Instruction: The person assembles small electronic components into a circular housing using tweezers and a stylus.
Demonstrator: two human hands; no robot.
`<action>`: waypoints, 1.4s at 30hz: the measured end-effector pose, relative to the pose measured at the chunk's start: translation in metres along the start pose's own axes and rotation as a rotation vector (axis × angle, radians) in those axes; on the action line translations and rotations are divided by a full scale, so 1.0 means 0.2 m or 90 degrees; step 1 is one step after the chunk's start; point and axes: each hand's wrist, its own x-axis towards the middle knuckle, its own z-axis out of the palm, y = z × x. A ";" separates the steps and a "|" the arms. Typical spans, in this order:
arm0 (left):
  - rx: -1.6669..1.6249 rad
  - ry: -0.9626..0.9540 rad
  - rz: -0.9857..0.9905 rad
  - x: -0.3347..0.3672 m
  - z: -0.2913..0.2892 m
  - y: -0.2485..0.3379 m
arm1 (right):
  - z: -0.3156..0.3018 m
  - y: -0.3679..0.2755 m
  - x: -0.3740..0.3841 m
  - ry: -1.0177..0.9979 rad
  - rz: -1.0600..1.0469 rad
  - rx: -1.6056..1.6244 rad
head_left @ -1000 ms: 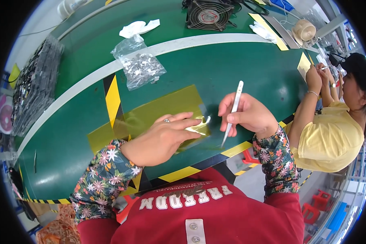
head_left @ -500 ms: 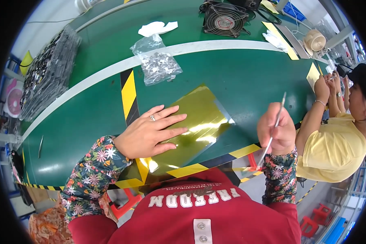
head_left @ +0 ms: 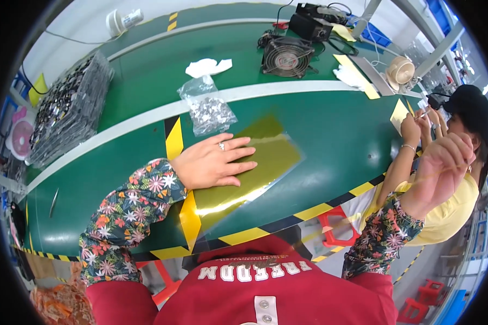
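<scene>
Because the left hand lies palm down, fingers fanned wide, on the translucent yellow film sheet, it looks to be there to stop the sheet sliding; it presses, not grips. Film is flat on the green surface, near the person's edge, just right of the crosswise black-and-yellow hazard tape; close placement presumably for easy reach. Right hand is up and well apart from the sheet, in front of the co-worker's yellow shirt. Its fingers are curled, narrow, blurred; a faint yellowish strip seems to run down from it, but can't tell for sure what it holds. Clear plastic bag of small silvery pieces sits beyond the left hand, against the pale rail, likely parked there to free the space nearer the body. Thin metal tool lies far left, apart from the film. Stacked clear trays and black box fan stand past the rail, probably out of the way.
</scene>
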 end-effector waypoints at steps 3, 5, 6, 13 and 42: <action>-0.122 0.059 -0.099 0.03 0.00 0.03 | 0.04 0.02 0.07 -0.049 0.037 -0.029; -0.426 0.081 -0.229 0.05 -0.09 0.06 | 0.02 0.11 0.13 -0.057 0.071 -0.123; -0.571 0.107 -0.248 0.05 -0.14 0.09 | 0.01 0.17 0.16 -0.072 0.099 -0.162; -0.950 0.322 -0.124 0.36 -0.37 0.30 | 0.14 0.50 0.28 -0.131 0.205 -0.430; -0.170 -0.062 -0.339 -0.27 -0.24 0.64 | 0.17 0.29 0.47 -0.105 -0.027 -0.510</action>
